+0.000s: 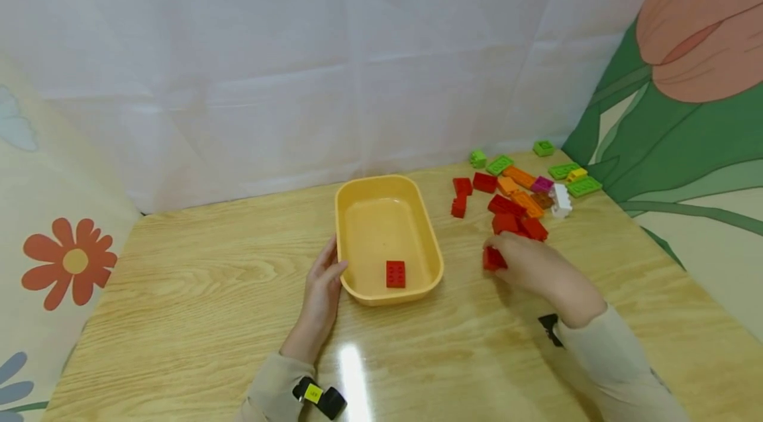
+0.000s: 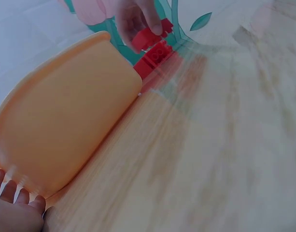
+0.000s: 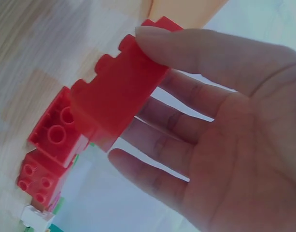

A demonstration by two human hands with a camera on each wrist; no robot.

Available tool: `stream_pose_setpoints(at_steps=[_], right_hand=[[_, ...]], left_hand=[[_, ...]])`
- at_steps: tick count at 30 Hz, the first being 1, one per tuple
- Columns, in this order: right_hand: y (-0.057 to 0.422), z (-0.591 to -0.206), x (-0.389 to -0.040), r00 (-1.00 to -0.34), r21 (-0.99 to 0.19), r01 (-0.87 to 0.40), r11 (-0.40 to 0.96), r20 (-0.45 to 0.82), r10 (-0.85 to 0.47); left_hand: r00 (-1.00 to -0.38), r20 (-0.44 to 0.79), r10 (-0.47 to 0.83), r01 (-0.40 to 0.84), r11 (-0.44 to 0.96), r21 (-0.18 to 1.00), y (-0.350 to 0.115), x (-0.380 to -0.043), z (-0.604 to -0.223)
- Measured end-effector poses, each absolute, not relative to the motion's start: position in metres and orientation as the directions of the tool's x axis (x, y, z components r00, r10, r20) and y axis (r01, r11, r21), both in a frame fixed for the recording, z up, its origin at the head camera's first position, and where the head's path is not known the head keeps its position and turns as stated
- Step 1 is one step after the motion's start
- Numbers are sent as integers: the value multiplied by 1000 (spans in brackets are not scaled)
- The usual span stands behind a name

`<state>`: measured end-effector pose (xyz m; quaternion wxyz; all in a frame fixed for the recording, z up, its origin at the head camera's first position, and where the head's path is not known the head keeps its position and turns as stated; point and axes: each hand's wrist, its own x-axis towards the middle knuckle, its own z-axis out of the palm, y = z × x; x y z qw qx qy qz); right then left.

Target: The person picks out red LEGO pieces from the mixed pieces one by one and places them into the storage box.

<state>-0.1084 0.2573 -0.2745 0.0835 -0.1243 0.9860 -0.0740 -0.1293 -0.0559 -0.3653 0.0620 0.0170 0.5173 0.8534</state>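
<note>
A yellow plastic tray [image 1: 389,236] stands mid-table with one red toy brick [image 1: 395,274] lying in it, studs up. My left hand [image 1: 322,289] holds the tray's left side, thumb at the rim and the other fingers [image 2: 23,195] against the outer wall. To the right of the tray, my right hand [image 1: 536,269] pinches a long red toy brick [image 3: 121,84] between thumb and fingers. In the left wrist view this brick shows above other red bricks [image 2: 152,60]. More red bricks [image 1: 507,222] lie just beyond the right hand, partly hidden by it.
Several bricks in orange [image 1: 527,204], green [image 1: 584,186], purple [image 1: 542,185] and white [image 1: 560,201] are spread at the back right of the wooden table [image 1: 226,289]. A white sheet [image 1: 268,77] hangs behind, and painted panels [image 1: 703,163] border the sides.
</note>
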Motion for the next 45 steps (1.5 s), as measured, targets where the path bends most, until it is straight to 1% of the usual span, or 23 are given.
stream_pose_setpoints(at_steps=[7, 13, 18, 25, 32, 40, 45], right_hand=[[248, -269, -108, -959, -173, -247, 953, -99, -266], [236, -265, -108, -956, -118, -280, 953, -53, -287], [228, -264, -110, -959, -113, -282, 953, 24, -282], [210, -265, -119, -927, -84, -360, 929, 147, -346], [182, -261, -123, -916, -80, -390, 917, 137, -377], [158, -262, -128, -881, -94, -465, 881, 147, -449], [146, -271, -129, -847, -43, -517, 855, 170, -504]], left_hand=[[-991, -58, 120, -106, -452, 885, -54, -130, -365], [-992, -50, 112, -96, -450, 888, -55, -130, -365], [-992, -61, 114, -106, -441, 891, -56, -130, -366], [-992, -65, 111, -108, -441, 891, -56, -131, -366], [-991, -64, 117, -108, -425, 899, -56, -131, -367], [-991, -65, 118, -110, -432, 895, -56, -130, -365], [-991, -67, 113, -110, -434, 894, -56, -131, -366]])
